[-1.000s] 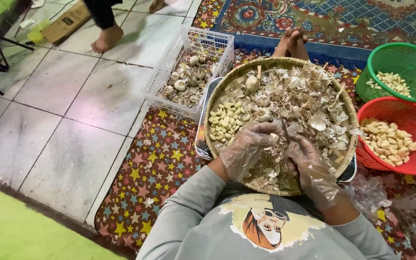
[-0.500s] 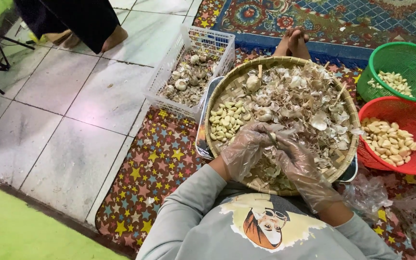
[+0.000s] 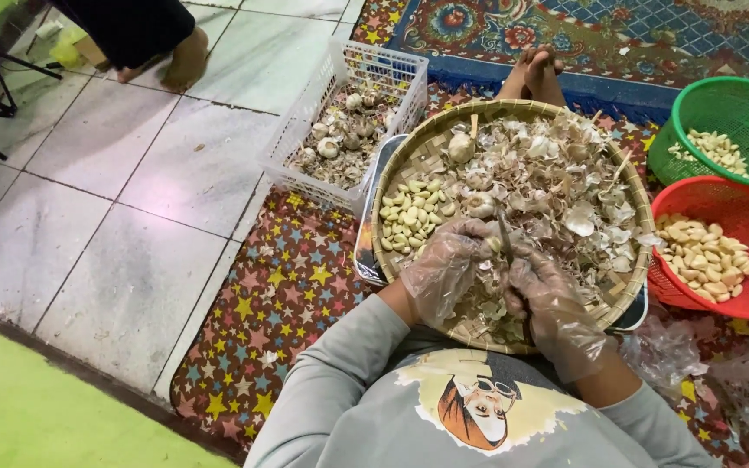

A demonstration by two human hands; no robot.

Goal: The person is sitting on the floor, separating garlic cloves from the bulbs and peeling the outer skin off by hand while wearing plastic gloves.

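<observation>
Both my hands wear clear plastic gloves and meet over the near part of a round woven tray (image 3: 431, 147). My left hand (image 3: 446, 267) is curled around a garlic piece, fingers closed. My right hand (image 3: 548, 299) grips a small knife (image 3: 504, 232) whose blade points away from me between the two hands. The tray holds a heap of papery garlic skins (image 3: 565, 186), a few whole bulbs (image 3: 461, 147) and a pile of peeled cloves (image 3: 411, 212) on its left side.
A white plastic crate (image 3: 392, 65) of unpeeled garlic stands left of the tray. At right, a red basket (image 3: 739, 199) and a green basket (image 3: 739, 104) hold peeled cloves. My bare feet (image 3: 535, 74) lie beyond the tray. Another person's foot (image 3: 185, 61) stands on the tiles at top left.
My hands have drawn closer together over the tray's near side and the knife blade now shows between them. The other person's feet have shifted on the tiles at top left.
</observation>
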